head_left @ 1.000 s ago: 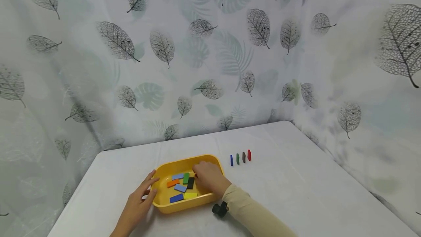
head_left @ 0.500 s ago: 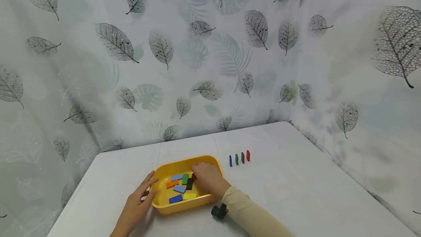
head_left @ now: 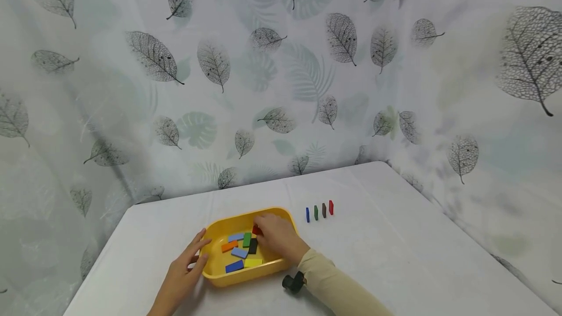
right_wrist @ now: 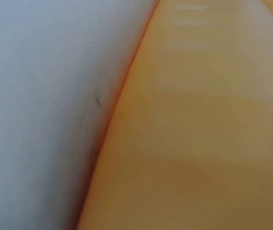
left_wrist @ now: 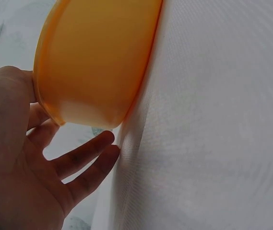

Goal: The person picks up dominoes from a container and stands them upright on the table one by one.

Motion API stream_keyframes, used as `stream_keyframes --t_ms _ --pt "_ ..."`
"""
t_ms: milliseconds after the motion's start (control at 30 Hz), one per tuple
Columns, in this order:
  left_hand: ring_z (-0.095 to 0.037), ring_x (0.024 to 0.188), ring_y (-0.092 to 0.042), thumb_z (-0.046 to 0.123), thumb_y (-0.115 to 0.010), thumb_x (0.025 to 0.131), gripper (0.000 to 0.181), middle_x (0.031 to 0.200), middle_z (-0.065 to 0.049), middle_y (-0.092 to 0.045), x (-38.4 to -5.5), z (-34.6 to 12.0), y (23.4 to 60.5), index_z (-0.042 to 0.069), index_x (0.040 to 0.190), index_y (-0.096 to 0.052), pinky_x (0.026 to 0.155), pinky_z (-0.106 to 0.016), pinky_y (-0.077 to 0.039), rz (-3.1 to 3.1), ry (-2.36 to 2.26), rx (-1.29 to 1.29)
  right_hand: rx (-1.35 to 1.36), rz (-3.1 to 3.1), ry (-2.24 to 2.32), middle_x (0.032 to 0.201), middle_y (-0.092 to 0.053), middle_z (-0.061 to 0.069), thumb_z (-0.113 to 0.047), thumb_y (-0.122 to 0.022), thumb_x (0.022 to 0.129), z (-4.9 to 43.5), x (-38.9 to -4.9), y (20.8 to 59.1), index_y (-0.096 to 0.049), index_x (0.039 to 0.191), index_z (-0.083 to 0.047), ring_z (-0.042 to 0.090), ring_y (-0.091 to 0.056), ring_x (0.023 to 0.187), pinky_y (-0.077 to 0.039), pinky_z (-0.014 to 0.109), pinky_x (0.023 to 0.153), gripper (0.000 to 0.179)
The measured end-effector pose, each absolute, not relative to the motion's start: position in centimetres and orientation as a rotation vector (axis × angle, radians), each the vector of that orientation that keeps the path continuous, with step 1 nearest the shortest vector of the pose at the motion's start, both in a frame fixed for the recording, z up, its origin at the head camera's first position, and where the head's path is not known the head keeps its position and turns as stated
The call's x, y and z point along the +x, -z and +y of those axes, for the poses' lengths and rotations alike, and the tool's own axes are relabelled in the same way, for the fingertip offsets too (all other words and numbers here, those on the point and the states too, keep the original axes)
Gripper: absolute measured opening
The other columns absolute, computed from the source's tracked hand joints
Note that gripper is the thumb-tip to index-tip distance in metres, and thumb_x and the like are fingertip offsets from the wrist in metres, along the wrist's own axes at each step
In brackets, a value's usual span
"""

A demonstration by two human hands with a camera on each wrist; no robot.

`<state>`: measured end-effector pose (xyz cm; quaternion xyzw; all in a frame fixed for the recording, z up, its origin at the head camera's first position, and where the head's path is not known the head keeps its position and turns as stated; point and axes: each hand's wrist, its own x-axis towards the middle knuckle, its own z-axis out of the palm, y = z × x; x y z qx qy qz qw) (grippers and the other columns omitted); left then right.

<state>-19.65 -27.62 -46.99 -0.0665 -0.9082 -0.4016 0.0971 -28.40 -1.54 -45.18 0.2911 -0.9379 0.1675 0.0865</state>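
A yellow plastic tray point(head_left: 246, 277) on the white table holds several coloured domino blocks. Inside its right part, my right hand point(head_left: 277, 235) pinches a red domino block point(head_left: 256, 230), with its fingertips mostly hidden. Close by lie a green block point(head_left: 247, 240) and a black block point(head_left: 253, 246). My left hand point(head_left: 183, 269) rests at the tray's left end with spread fingers touching the rim. In the left wrist view, the thumb side of that hand meets the rim and two fingers extend below it. The right wrist view shows only the tray's outer wall point(right_wrist: 189, 124) and the cloth.
Beyond the tray's right end, a short row of upright blocks stands on the table: blue point(head_left: 308, 214), green point(head_left: 316, 212), dark brown point(head_left: 324, 210) and red point(head_left: 331, 207). A leaf-patterned curtain point(head_left: 281, 77) hangs behind the table. A black wrist camera point(head_left: 293, 283) sits by the right sleeve.
The red block, hidden at first under my right hand, has come into sight and shifted slightly left and away with the fingertips. My left hand stays at the rim.
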Motion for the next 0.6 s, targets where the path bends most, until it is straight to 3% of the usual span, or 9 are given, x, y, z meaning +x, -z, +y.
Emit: stream_keyframes --t_ms 600 --pt "-0.029 0.110 -0.067 0.021 -0.060 0.108 0.039 0.166 -0.001 -0.037 -19.49 -27.62 47.04 0.015 0.146 -0.060 0.084 -0.040 -0.060 -2.705 1.164 -0.188 0.868 -2.718 -0.772 0.102 -0.067 -0.001 -0.018 -0.082 0.093 -1.05 -28.16 44.37 -0.071 0.116 -0.012 0.011 -0.057 0.086 -0.054 0.020 0.083 0.026"
